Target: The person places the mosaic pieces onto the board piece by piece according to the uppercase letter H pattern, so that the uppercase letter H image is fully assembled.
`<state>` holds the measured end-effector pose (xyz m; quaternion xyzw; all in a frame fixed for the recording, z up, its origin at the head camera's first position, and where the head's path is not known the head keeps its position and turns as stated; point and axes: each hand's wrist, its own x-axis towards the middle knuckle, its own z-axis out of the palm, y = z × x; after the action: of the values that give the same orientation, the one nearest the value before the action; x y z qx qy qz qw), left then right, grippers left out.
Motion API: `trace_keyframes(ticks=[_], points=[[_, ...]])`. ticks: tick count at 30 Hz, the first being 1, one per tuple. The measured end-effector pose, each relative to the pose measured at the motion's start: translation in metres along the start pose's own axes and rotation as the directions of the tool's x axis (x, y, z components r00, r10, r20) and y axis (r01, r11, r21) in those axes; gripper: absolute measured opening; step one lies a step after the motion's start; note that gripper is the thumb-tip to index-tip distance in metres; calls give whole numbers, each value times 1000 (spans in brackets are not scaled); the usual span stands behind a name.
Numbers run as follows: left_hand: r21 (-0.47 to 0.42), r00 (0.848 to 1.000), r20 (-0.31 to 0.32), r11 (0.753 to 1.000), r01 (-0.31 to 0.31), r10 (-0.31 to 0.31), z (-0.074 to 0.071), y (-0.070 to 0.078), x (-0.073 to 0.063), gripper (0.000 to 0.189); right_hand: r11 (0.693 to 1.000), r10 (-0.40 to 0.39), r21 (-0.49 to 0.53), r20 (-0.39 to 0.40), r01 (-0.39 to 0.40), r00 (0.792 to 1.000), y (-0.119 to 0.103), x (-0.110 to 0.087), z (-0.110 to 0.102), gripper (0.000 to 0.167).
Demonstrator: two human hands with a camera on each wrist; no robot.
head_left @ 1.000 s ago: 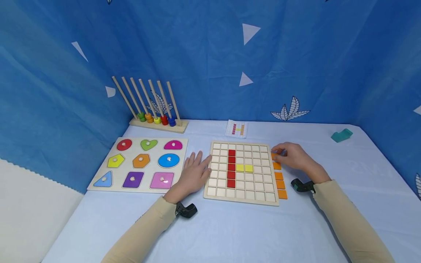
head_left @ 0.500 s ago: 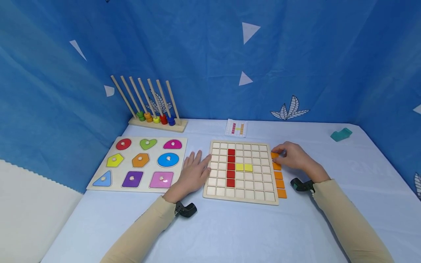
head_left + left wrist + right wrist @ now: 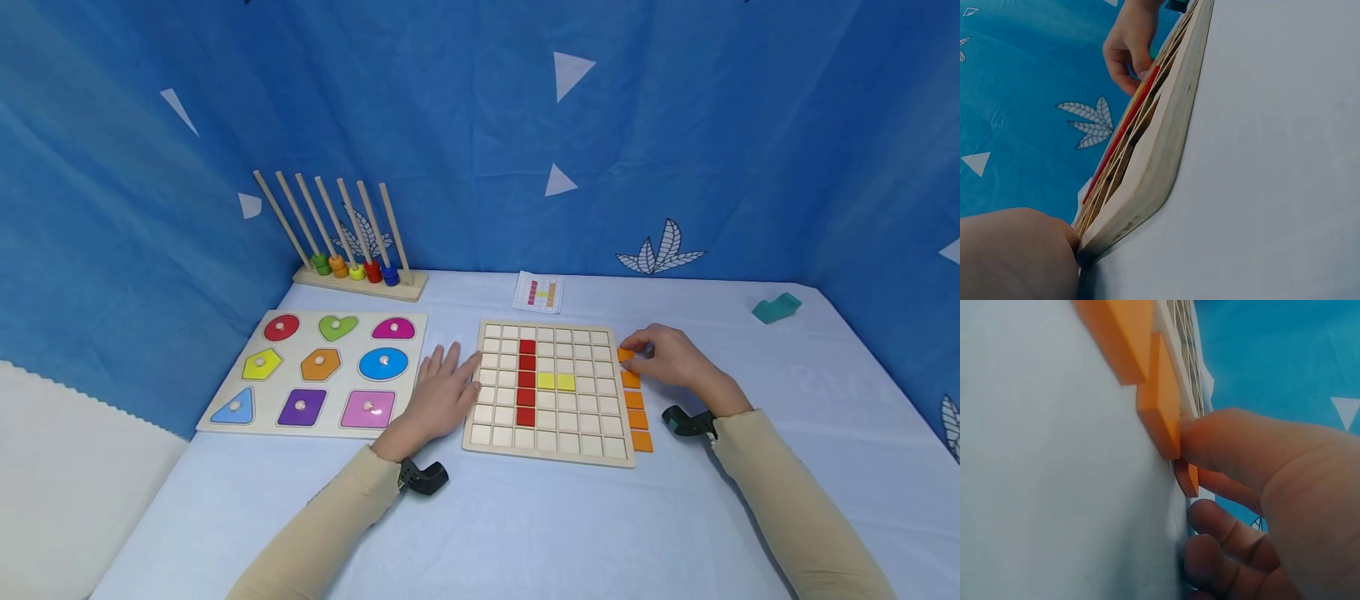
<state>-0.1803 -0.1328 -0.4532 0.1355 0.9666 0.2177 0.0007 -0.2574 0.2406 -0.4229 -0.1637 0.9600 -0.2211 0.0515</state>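
In the head view, a square wooden grid board lies flat, with a column of several red tiles and two yellow tiles in its cells. My left hand lies palm down with fingers spread, thumb and index fingertip at the board's left edge. At the upper right edge, my right hand pinches the topmost orange tile between thumb and index finger. Several more orange tiles form a column along that side. The thumb tip overlaps the second tile in the right wrist view.
A knob puzzle board with coloured shapes sits at the left. Behind it stands a wooden rack of upright pegs with coloured rings. A pattern card lies beyond the grid board. Far right is a teal object.
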Motion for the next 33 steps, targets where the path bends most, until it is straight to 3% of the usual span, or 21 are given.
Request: trace_keyframes(ticks=[13,33], points=[[-2,1000,-6,1000,3,-3,1,0,1,55,999,-30,-11,-28,30,999,3,-3,-1,31],[-2,1000,-12,1000,3,-3,1,1,-1,55,1000,5,27,-5,-5,1000,3,-4,-8,33]])
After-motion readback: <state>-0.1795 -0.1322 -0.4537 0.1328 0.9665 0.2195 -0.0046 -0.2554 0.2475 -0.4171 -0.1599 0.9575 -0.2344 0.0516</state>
